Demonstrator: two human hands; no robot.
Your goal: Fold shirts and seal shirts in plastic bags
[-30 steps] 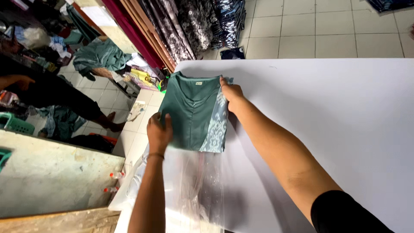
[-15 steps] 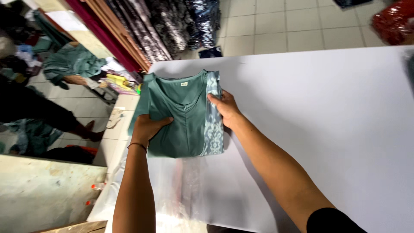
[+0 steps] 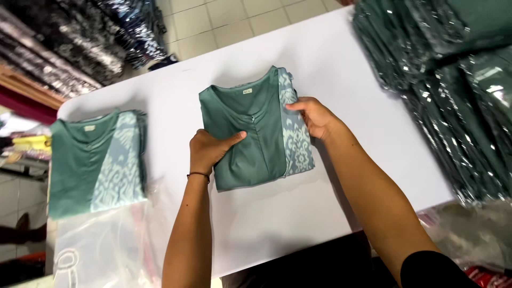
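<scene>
Head view: I've got both hands on one folded green top [image 3: 250, 133] lying flat mid-table [image 3: 341, 64]. Left hand [image 3: 209, 149] grips its left edge, thumb on top, fingers curled under, so clamped on the cloth. Right hand [image 3: 316, 116] pinches the right side at the patterned panel, fingers together on the fabric.

Change since a second ago: the top sat near the far left corner, over the clear bags; now it's at the table centre, squared up, collar away from me. The camera has swung right too, so the stack of bagged tops [image 3: 453, 80] shows at right. A second pile of folded tops [image 3: 96, 160] sits at the left edge, well apart, with the clear bags [image 3: 106, 240] just below it.

Judgement: the fold looks done, since the top is compact and flat and both hands only hold its edges.
</scene>
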